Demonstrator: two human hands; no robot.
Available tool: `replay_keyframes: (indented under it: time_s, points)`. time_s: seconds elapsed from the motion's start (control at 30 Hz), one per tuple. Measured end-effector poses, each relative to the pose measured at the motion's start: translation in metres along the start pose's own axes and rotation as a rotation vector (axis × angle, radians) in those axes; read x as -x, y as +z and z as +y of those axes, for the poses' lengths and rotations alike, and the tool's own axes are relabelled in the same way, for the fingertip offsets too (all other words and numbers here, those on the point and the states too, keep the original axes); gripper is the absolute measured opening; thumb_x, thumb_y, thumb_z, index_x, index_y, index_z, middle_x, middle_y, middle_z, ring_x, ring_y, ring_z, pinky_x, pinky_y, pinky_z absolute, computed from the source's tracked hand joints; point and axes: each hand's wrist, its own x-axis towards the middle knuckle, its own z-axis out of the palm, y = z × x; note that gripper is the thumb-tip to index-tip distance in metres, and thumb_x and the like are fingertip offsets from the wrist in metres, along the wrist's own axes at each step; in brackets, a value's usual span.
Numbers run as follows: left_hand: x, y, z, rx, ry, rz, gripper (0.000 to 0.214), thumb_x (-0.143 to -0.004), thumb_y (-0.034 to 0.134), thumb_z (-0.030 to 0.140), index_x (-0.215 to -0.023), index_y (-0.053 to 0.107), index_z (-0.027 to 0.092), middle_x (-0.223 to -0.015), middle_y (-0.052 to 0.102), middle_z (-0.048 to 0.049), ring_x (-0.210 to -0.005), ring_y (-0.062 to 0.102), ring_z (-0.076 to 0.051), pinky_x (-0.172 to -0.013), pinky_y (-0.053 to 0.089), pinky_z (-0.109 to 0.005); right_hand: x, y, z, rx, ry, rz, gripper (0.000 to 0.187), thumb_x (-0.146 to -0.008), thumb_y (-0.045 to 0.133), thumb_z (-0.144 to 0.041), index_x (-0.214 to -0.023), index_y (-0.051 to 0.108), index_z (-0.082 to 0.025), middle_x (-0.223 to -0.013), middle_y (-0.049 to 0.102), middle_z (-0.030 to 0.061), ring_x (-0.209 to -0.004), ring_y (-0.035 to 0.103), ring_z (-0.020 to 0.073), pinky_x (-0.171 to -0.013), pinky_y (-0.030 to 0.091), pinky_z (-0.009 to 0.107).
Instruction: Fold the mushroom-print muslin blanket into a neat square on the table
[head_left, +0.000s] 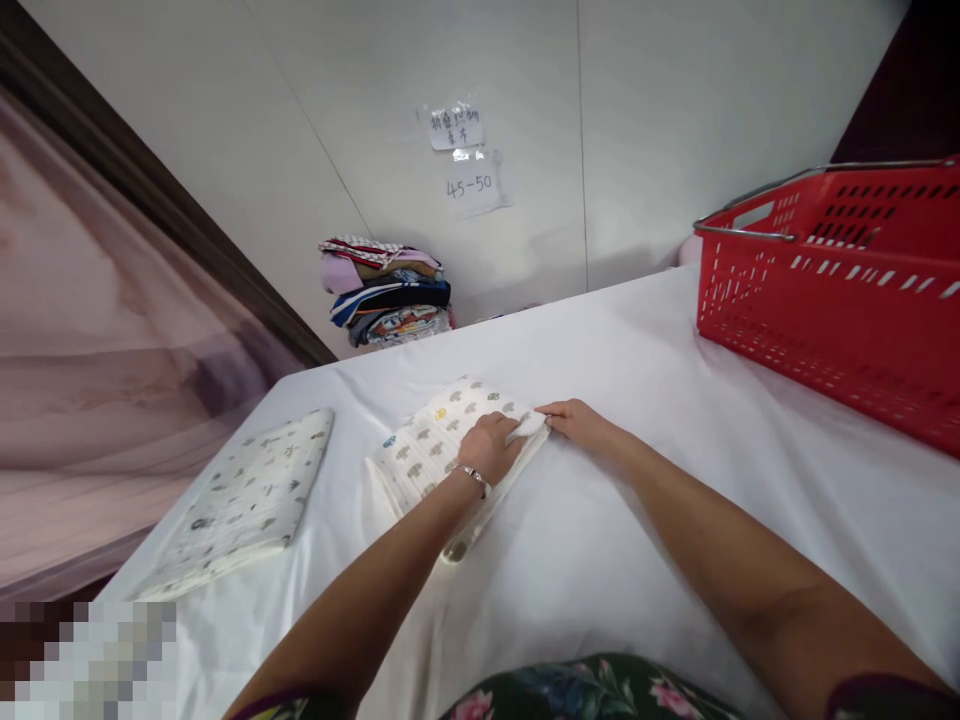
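A white muslin cloth (420,440) with small grey, yellow and green printed motifs lies folded in front of me. My left hand (491,447), with a bracelet at the wrist, is on its right part, thumb and fingers closed around a raised fold. At the cloth's right corner, my right hand (576,420) pinches the edge between thumb and fingers. A white turned-up bit of cloth shows between the two hands. To the left lies a second folded cloth (259,495), white with small dark prints, touched by neither hand.
A white sheet covers the table (637,345). At the right stands a red plastic basket (825,300) with a metal handle. Folded clothes (390,290) are stacked by the wall beyond the far edge. A pink curtain (112,350) hangs at the left. Handwritten paper signs (472,185) are on the wall.
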Motion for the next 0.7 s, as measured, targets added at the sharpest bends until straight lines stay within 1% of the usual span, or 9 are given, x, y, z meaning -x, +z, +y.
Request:
replay_keyframes:
  time_s: [0.1,0.17,0.23,0.3,0.4,0.47,0.57,0.63,0.7]
  points:
    - [-0.006,-0.001,-0.001,-0.017,-0.051,-0.037,0.024,-0.087,0.041,0.036,-0.096,0.061,0.025,-0.099,0.058,-0.0025,-0.097,0.051,-0.017,-0.076,0.043,-0.027,-0.001,0.002,0.001,-0.008,-0.087,0.035,0.031,-0.076,0.047,-0.02,-0.099,0.069,-0.023,-0.085,0.068,-0.0015,-0.075,0.058,0.0153,-0.073,0.044,0.026]
    - [-0.006,-0.002,0.001,-0.027,-0.082,-0.055,0.024,-0.088,0.04,0.035,-0.095,0.061,0.026,-0.1,0.057,-0.0022,-0.097,0.051,-0.017,-0.074,0.042,-0.026,-0.002,0.003,0.001,-0.022,-0.105,0.044,0.029,-0.076,0.047,-0.02,-0.096,0.069,-0.023,-0.087,0.068,-0.0012,-0.081,0.059,0.0167,-0.078,0.043,0.027]
    - [-0.006,-0.002,0.002,-0.035,-0.099,-0.066,0.024,-0.088,0.04,0.035,-0.095,0.061,0.026,-0.101,0.057,-0.0019,-0.098,0.051,-0.017,-0.073,0.042,-0.025,-0.002,0.004,0.002,-0.038,-0.099,0.047,0.028,-0.076,0.048,-0.02,-0.094,0.069,-0.021,-0.087,0.068,-0.0005,-0.081,0.059,0.0165,-0.078,0.044,0.028]
    - [-0.007,-0.001,0.003,-0.046,-0.111,-0.074,0.024,-0.088,0.039,0.035,-0.095,0.06,0.026,-0.101,0.057,-0.0017,-0.099,0.051,-0.016,-0.074,0.042,-0.025,-0.002,0.005,0.003,-0.057,-0.078,0.068,0.025,-0.074,0.048,-0.019,-0.091,0.067,-0.02,-0.084,0.067,-0.0001,-0.076,0.059,0.0152,-0.074,0.044,0.027]
    - [-0.01,0.0,0.003,-0.049,-0.15,-0.088,0.025,-0.088,0.039,0.035,-0.096,0.06,0.025,-0.102,0.057,-0.0018,-0.099,0.051,-0.016,-0.077,0.041,-0.025,-0.003,0.006,0.005,-0.077,-0.061,0.145,0.017,-0.069,0.053,-0.018,-0.084,0.062,-0.02,-0.086,0.066,0.0,-0.073,0.058,0.0136,-0.07,0.045,0.026]
    - [-0.013,0.002,0.002,-0.032,-0.18,-0.089,0.026,-0.088,0.039,0.035,-0.097,0.061,0.025,-0.103,0.058,-0.0016,-0.098,0.052,-0.016,-0.077,0.042,-0.026,-0.002,0.005,0.005,-0.08,-0.098,0.18,0.01,-0.066,0.056,-0.017,-0.075,0.06,-0.019,-0.097,0.064,0.0015,-0.082,0.058,0.0146,-0.072,0.044,0.027]
    - [-0.016,0.004,0.0,-0.008,-0.201,-0.066,0.026,-0.087,0.039,0.035,-0.097,0.062,0.026,-0.102,0.059,-0.0012,-0.097,0.054,-0.016,-0.077,0.042,-0.027,-0.001,0.003,0.004,-0.069,-0.164,0.157,0.002,-0.065,0.058,-0.017,-0.064,0.06,-0.018,-0.108,0.059,0.0029,-0.097,0.055,0.0175,-0.077,0.043,0.027]
    - [-0.014,0.005,0.0,0.004,-0.194,-0.037,0.026,-0.086,0.04,0.034,-0.1,0.061,0.026,-0.103,0.059,-0.0013,-0.098,0.054,-0.017,-0.079,0.042,-0.027,0.0,0.002,0.004,-0.044,-0.176,0.132,0.004,-0.065,0.059,-0.019,-0.063,0.062,-0.019,-0.108,0.058,0.0032,-0.098,0.054,0.0181,-0.076,0.043,0.027]
    - [-0.01,0.005,0.002,0.012,-0.174,-0.008,0.03,-0.085,0.043,0.033,-0.111,0.056,0.026,-0.105,0.059,-0.0016,-0.098,0.054,-0.017,-0.08,0.042,-0.027,-0.001,0.002,0.003,-0.022,-0.188,0.131,0.004,-0.065,0.059,-0.02,-0.065,0.064,-0.019,-0.107,0.058,0.0035,-0.097,0.055,0.0181,-0.077,0.043,0.027]
